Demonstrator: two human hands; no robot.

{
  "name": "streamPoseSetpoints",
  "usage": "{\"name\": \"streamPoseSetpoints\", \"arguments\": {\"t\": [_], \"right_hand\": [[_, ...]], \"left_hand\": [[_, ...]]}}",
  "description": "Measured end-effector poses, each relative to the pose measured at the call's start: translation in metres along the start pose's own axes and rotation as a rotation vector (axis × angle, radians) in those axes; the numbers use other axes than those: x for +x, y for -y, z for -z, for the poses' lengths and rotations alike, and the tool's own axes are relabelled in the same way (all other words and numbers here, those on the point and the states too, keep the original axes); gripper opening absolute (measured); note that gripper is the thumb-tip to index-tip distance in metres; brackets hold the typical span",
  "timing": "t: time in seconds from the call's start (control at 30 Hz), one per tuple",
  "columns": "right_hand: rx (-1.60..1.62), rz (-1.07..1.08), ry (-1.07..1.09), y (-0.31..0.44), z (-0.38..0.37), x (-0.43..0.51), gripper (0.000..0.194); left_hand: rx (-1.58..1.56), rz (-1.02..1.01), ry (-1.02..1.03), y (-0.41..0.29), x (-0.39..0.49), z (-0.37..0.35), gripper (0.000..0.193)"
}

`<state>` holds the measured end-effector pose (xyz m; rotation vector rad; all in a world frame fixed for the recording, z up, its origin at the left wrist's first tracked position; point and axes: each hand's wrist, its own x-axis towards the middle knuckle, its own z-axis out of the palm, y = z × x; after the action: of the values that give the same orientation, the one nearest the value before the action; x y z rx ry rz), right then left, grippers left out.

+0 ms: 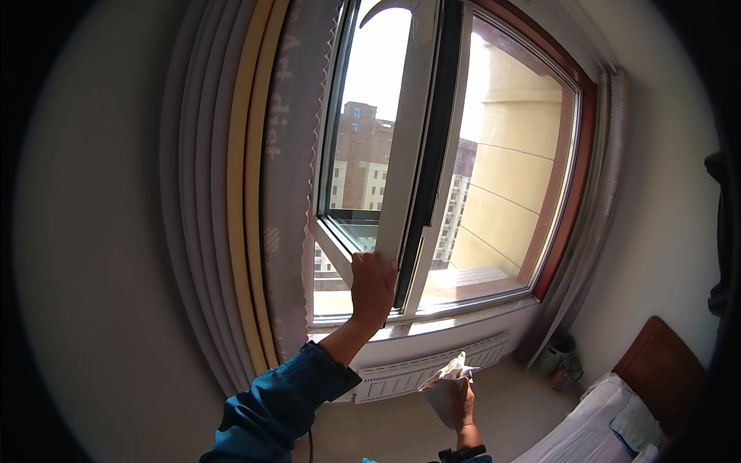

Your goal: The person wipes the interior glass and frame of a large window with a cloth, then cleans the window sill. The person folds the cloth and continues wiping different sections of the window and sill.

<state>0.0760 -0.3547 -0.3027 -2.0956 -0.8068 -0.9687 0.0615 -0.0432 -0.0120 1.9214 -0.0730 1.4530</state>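
Observation:
My left hand (373, 285) grips the lower corner of a window sash (399, 150), its fingers over the light-coloured frame. The sash is swung inward, and below it a gap shows the outside. Lower and to the right, my right hand (462, 399) holds a crumpled whitish cloth or paper (446, 386) in front of the radiator. A fixed window pane (503, 173) stands right of the sash. Part of a curved dark handle (385, 8) shows near the sash's top.
Grey and yellow curtains (243, 173) hang at the left, another curtain (584, 243) at the right. A white radiator (393, 383) is under the sill (428, 328). A bed (602, 422) with a wooden headboard (660, 370) and a bin (557, 350) stand at the lower right.

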Motion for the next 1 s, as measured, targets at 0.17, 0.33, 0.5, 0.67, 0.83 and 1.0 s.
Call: {"name": "streamPoseSetpoints", "arguments": {"t": [0.17, 0.33, 0.5, 0.67, 0.83, 1.0], "right_hand": [[0.112, -0.372, 0.106, 0.023, 0.023, 0.016, 0.037], [0.595, -0.746, 0.143, 0.058, 0.045, 0.040, 0.050], [0.613, -0.532, 0.302, 0.045, 0.045, 0.041, 0.028], [0.618, -0.490, 0.370, 0.020, 0.036, 0.040, 0.018], [0.485, -0.340, 0.631, 0.052, 0.014, 0.063, 0.016], [0.513, -0.213, 0.804, 0.111, -0.007, 0.078, 0.025]], "left_hand": [[0.224, 0.108, 0.465, -0.026, 0.012, -0.018, 0.054], [0.237, 0.022, 1.176, -0.027, -0.011, 0.000, 0.058], [0.181, -0.032, 1.551, 0.008, -0.094, 0.039, 0.062], [0.280, 0.084, 1.541, 0.031, -0.151, 0.087, 0.063], [0.168, 0.142, 1.476, 0.053, -0.185, 0.136, 0.069], [0.011, 0.370, 1.348, 0.051, -0.208, 0.171, 0.075]]}}
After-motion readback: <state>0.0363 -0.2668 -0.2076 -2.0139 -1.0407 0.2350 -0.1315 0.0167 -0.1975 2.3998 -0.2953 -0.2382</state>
